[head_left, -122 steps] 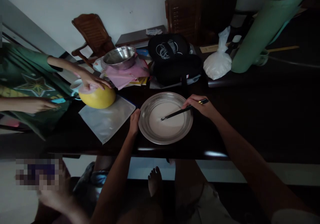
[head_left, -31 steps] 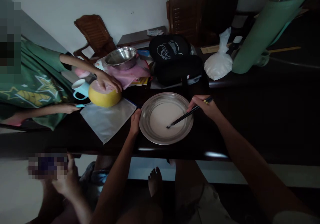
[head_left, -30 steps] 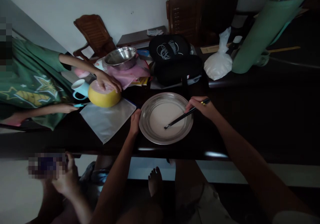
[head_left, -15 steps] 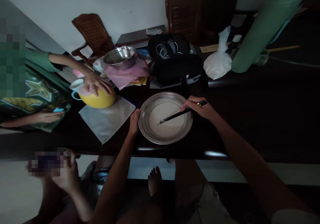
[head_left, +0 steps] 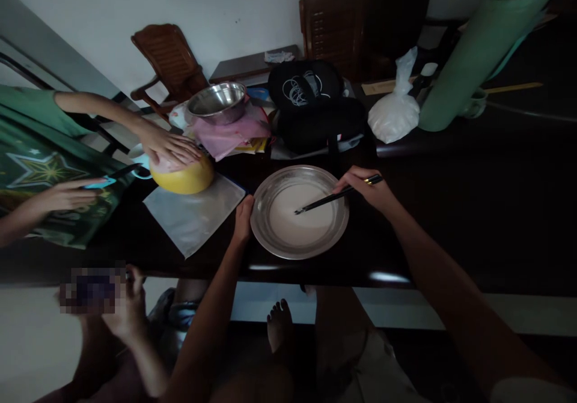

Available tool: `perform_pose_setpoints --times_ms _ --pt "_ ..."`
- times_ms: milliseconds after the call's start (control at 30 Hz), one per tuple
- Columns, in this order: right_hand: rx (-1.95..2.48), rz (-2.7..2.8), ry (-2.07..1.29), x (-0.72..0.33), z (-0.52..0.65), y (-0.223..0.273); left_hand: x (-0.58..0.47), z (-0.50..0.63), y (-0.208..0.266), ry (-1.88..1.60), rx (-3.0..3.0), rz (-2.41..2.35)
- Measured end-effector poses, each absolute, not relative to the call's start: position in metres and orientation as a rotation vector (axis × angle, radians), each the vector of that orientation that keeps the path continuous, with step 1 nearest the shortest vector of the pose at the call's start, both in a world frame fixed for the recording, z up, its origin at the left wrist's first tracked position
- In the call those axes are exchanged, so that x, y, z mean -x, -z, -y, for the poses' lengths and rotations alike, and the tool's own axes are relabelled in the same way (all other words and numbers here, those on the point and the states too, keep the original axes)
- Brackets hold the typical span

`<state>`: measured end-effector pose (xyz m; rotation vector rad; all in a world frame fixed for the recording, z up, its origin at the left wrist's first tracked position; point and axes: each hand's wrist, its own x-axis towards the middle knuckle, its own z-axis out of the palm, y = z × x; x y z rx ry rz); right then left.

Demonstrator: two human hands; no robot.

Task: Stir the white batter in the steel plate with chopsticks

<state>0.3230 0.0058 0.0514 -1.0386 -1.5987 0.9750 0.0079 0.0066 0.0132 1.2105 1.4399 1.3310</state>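
A round metal bowl (head_left: 270, 244) stands on the dark table, holding a whitish liquid (head_left: 293, 223). My left hand (head_left: 244, 215) grips the bowl's left rim, its fingers partly hidden by the side. Between the fingers of my right hand (head_left: 363, 185) is a pair of black chopsticks (head_left: 327, 199) with gold bands. Their tips reach the liquid near the bowl's middle, slanting down to the left.
At left, a person in a green shirt (head_left: 49, 157) presses a yellow-rinded fruit (head_left: 183, 178) and holds a blue-handled knife (head_left: 101, 182). A translucent sheet (head_left: 193, 223), metal basin (head_left: 219, 112), black case (head_left: 318, 124), bag of white powder (head_left: 393, 118) and green bottle (head_left: 478, 60) surround the bowl.
My right hand and the chopsticks have shifted slightly right, the tips also rising a little in view. The person at left has turned the knife so its blade shows toward the fruit.
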Motion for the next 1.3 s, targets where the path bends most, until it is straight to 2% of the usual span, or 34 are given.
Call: perform_pose_setpoints --times_ms 167,367,567,733,933,1067,1167,1300 --pt "0.977 1.542 -1.131 -0.3228 -0.0047 -0.0492 -0.0086 -0.0052 -0.0134 -1.345 -1.207 -1.432" --pt "1.038 1.643 -0.966 -0.3203 -0.0051 -0.0520 -0.0083 -0.0057 -0.0108 -1.347 -1.198 -1.413" --pt "0.985 1.506 -1.142 -0.3218 -0.0045 -0.0512 -0.0090 -0.0052 -0.0133 -1.319 -1.178 -1.436" --pt "1.018 1.664 -0.996 -0.3191 -0.0037 -0.0542 -0.0099 -0.0046 -0.0162 -1.338 -1.211 -1.434" --pt "0.996 1.538 -1.130 -0.3237 -0.0037 -0.0539 -0.0085 -0.0048 -0.0141 -1.316 -1.208 -1.433" --pt "0.982 1.725 -1.029 -0.3191 -0.0035 -0.0526 -0.0080 -0.0055 -0.0120 -1.340 -1.203 -1.416" --pt "1.035 1.632 -0.965 -0.3212 -0.0054 -0.0519 -0.0082 -0.0054 -0.0119 -1.345 -1.217 -1.422" --pt "1.008 1.480 -1.084 -0.3237 -0.0061 -0.0498 -0.0085 -0.0053 -0.0137 -1.329 -1.205 -1.424"
